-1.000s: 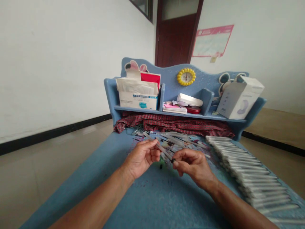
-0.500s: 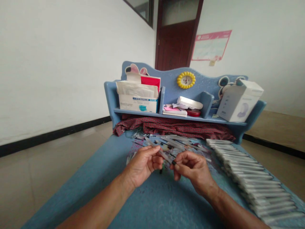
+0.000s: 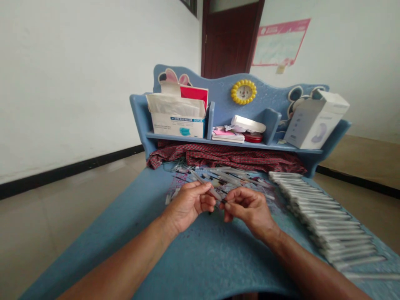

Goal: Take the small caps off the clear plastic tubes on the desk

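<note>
My left hand is closed around a clear pen barrel, pinching it between thumb and fingers. The barrel slants down to the right, toward my other hand. At its lower end, my right hand pinches a small black pen part between thumb and forefinger. This part touches the barrel's end or sits in it; I cannot tell which. Behind both hands, loose pen parts, clear and black, lie scattered on the blue desk.
Stacked pens run along the desk's right side. At the back, a blue shelf carries a face-mask box, a papers pile and a white box. Checked cloth is bunched beneath it.
The black part has come closer to the barrel's end, and my hands are slightly nearer each other. The whole view has tilted down a little.
</note>
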`<state>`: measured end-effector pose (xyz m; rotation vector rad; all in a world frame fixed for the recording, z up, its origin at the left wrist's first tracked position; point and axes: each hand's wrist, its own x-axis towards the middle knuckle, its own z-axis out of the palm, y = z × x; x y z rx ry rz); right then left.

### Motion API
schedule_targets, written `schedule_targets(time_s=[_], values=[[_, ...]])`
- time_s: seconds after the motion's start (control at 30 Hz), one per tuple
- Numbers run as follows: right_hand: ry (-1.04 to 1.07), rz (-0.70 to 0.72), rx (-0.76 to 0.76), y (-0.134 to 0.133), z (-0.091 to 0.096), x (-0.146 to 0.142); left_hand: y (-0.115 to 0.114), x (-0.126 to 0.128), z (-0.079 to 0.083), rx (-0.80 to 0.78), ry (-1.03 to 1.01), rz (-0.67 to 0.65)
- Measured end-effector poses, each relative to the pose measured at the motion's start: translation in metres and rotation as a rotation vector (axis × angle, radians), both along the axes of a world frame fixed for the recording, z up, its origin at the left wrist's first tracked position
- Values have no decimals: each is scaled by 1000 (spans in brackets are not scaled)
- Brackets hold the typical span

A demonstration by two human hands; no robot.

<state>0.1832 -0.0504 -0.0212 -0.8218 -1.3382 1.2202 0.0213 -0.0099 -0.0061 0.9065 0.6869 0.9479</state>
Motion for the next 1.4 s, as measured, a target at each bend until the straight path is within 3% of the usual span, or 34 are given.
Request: schedule_targets(time_s=[0.43, 0.53, 0.73, 0.87, 1.0, 1.2, 1.4], values=[[-92, -117, 57, -1, -5, -4, -2, 1, -2, 13, 21, 31], [-184, -166, 147, -1, -9, -3, -1, 0, -2, 18, 23, 47], [-594, -349, 444, -2, -14, 2, -4, 2, 4, 30, 48, 76], [-675, -375, 501, -3, -13, 3, -5, 2, 4, 37, 71, 74], [-708, -338, 447, -5, -9, 2, -4, 3, 3, 44, 89, 64], [-416, -50, -22, 1, -11, 3, -4, 4, 2, 52, 105, 83], [-371, -116, 32, 2, -13, 1, -3, 4, 0, 50, 133, 86]])
